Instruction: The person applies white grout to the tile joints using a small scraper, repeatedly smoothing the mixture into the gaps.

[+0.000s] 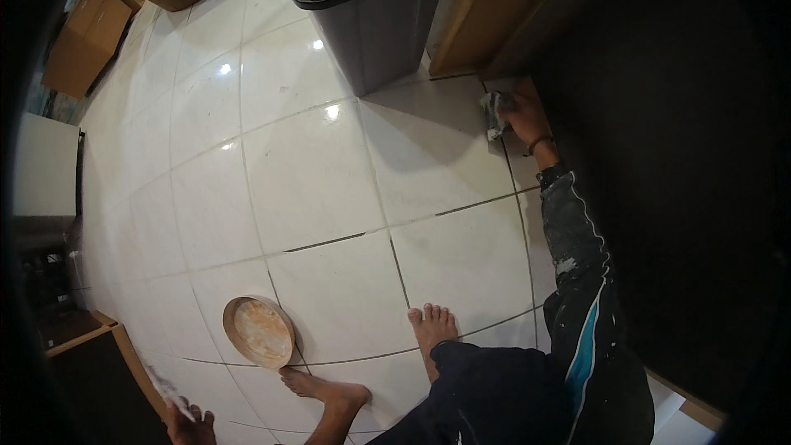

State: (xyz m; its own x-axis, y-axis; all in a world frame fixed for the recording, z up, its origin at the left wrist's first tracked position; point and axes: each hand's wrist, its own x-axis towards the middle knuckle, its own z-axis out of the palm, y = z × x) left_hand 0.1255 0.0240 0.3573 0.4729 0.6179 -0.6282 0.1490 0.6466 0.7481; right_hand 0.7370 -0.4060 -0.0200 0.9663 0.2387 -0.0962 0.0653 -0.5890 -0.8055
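Observation:
My right hand [521, 119] grips a crumpled grey cloth [497, 114] against the grouted floor tiles, at the base of the dark panel [659, 156] on my right, below the wooden edge. At the lower left, my left hand [191, 423] has curled fingers around a pale, thin thing that I cannot make out. A shallow round pan [258, 330] with whitish and tan residue sits on the tiles [321, 173] just above my bare left foot [329, 389]. My right foot [431, 330] rests on the tiles.
A grey bin [383, 33] with a black lid stands ahead, beside wooden boards [470, 8]. Cardboard boxes [86, 41] are at the upper left. Along the left are a white panel [45, 165] and a dark, wood-edged cabinet [103, 379].

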